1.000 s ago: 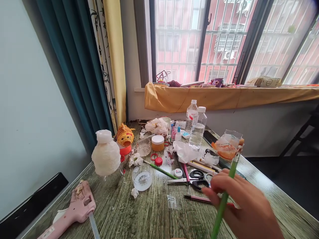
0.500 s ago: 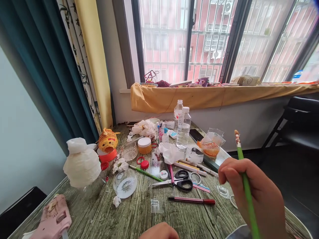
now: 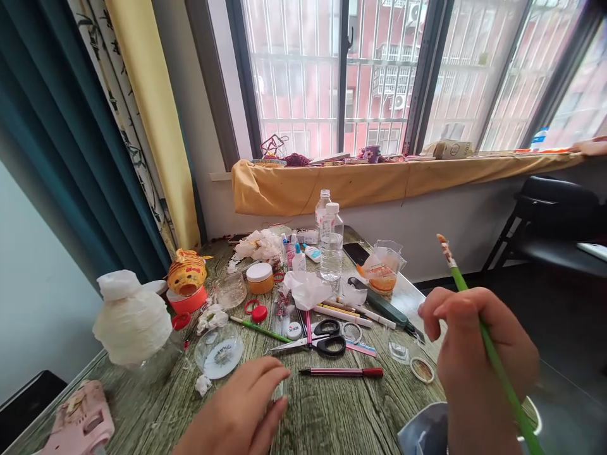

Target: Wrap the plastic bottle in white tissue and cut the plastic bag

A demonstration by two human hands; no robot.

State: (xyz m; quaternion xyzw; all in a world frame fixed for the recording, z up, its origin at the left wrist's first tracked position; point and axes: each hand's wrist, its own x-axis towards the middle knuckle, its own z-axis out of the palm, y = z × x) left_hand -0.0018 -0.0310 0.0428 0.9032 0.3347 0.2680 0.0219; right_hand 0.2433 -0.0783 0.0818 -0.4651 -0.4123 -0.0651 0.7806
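My right hand [image 3: 478, 354] is closed around a green-handled paintbrush [image 3: 459, 276], raised over the table's right side with its stained bristles pointing up. My left hand [image 3: 241, 401] reaches low over the tabletop, fingers curved and thumb apart from them. A small clear plastic piece [image 3: 279, 392] shows partly between thumb and fingers; I cannot tell whether they touch it. Just beyond lie a dark red pen [image 3: 340, 373], black-handled scissors [image 3: 327, 338] and a clear dish of cloudy liquid [image 3: 219, 352]. A second green brush [image 3: 260, 327] rests against the dish.
At the left stand a jar wrapped in white paper [image 3: 133, 319], a tiger-faced orange ball [image 3: 187, 272] and a pink glue gun [image 3: 85, 417]. Water bottles [image 3: 331, 246], an orange jar [image 3: 260, 279] and crumpled tissue [image 3: 307, 289] are farther back. A black chair [image 3: 559, 215] stands right.
My left hand has come up from the bottom edge and moved forward and left over the small plastic piece. The brush in my right hand now leans more to the left. The view has shifted right.
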